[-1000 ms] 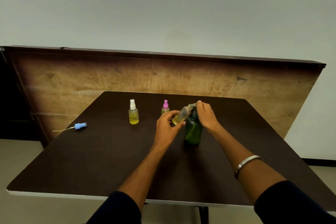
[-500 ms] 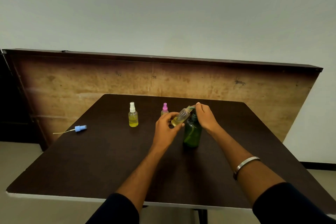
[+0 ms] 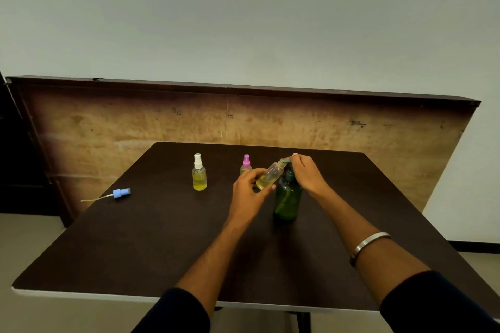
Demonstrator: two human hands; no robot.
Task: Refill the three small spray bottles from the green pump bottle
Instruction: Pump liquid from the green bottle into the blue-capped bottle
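**Inspector:** Gripped in the left hand (image 3: 250, 189), fingers curled round its lower half, is an uncapped small spray bottle (image 3: 269, 176), tilted with its open neck up against the spout of the green pump bottle (image 3: 288, 198). It holds a little yellow liquid at the bottom.

**Second:** And the right hand (image 3: 308, 172)?

**Inspector:** It sits on top of the pump head, fingers curled over it, pressing or about to press; I cannot tell which. The green bottle stands upright on the dark table (image 3: 135, 246), right of centre.

**Second:** So which step is this?

**Inspector:** Filling, in my judgement, and of the last bottle. The white-capped bottle (image 3: 199, 174) and the pink-capped bottle (image 3: 246, 165) stand capped further back on the table, the white one showing yellow liquid to roughly half. The pink one is partly hidden behind the left hand, so its level is unclear.

**Second:** The loose cap?

**Inspector:** A blue sprayer top (image 3: 121, 193) with its thin tube lies well apart, near the left edge of the table. It presumably belongs to the bottle in hand.

**Second:** What does the next move call for?

**Inspector:** Steady strokes of the pump with the neck kept right under the spout, or liquid goes onto the table. Then the bottle must be brought upright, the blue top fetched and its tube threaded in.
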